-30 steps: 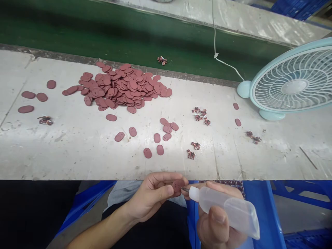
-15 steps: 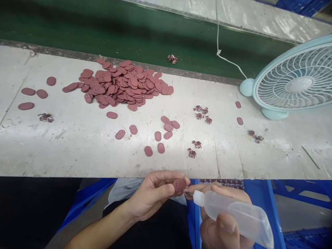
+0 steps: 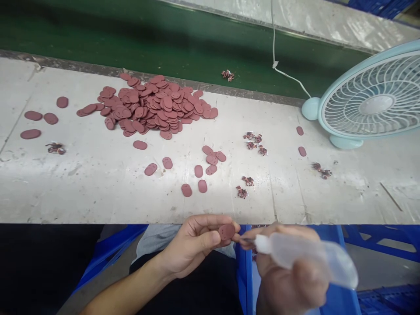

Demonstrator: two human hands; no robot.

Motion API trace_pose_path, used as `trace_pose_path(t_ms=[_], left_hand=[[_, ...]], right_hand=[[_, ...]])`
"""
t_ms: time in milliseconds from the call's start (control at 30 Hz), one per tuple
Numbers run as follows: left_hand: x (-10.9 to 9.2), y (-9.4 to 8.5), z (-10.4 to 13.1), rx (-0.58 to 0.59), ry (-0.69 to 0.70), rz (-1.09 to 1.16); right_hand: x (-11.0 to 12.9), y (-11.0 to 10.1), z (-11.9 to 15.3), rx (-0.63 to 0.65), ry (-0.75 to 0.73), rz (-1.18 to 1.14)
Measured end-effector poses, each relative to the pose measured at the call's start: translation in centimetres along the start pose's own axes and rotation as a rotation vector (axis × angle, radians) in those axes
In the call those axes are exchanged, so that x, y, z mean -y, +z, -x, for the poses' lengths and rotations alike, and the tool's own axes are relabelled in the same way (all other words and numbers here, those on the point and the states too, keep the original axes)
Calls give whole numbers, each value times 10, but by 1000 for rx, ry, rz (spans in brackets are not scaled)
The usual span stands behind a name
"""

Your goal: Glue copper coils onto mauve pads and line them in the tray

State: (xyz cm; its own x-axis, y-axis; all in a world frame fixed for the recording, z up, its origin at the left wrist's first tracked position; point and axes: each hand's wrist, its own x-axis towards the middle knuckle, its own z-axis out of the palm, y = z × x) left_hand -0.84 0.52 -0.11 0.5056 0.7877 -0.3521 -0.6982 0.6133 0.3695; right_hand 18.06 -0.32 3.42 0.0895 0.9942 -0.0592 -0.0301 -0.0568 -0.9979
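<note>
- Below the table's near edge, around a translucent squeeze bottle (image 3: 305, 251): right hand (image 3: 285, 280), blurred, with fingers wrapped closed on the bottle's body.
- Beside it, also below the edge: left hand (image 3: 195, 240), with thumb and fingers pinched shut on a reddish-brown oval disc (image 3: 226, 232), its broad face, marked with small dark spots, turned toward the camera.
- Just beside the disc: dark thin nozzle (image 3: 248, 240) of the bottle, aimed at it, probably not touching, though too blurred for certainty.
- Under the right hand: blue tray (image 3: 243, 267), partly hidden.
- On the near half of the white tabletop (image 3: 98, 188): loose discs (image 3: 186, 190) left of a pair of small horse figures (image 3: 242, 191).
- Farther up: cluster of four similar figures (image 3: 252, 145), with another pair (image 3: 326, 173) to the right and a dark figure (image 3: 55, 148) well to the left.
- Toward the back: large heap of discs (image 3: 147, 107); at far right, pale blue fan (image 3: 376, 105) with white cord (image 3: 273, 43).
- Beyond the tabletop: green strip (image 3: 98, 39), bearing a small brown figure (image 3: 227, 75).
</note>
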Motion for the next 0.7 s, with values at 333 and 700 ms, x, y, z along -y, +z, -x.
trace_pose_path(t_ms=[333,700], left_hand=[[-14,-10,4,-65,56,-100],[-30,-25,0,-230,89,-131]], right_hand=[[-43,-94,-104,-154,565,-2352],[12,14,-155,4,-174,133]])
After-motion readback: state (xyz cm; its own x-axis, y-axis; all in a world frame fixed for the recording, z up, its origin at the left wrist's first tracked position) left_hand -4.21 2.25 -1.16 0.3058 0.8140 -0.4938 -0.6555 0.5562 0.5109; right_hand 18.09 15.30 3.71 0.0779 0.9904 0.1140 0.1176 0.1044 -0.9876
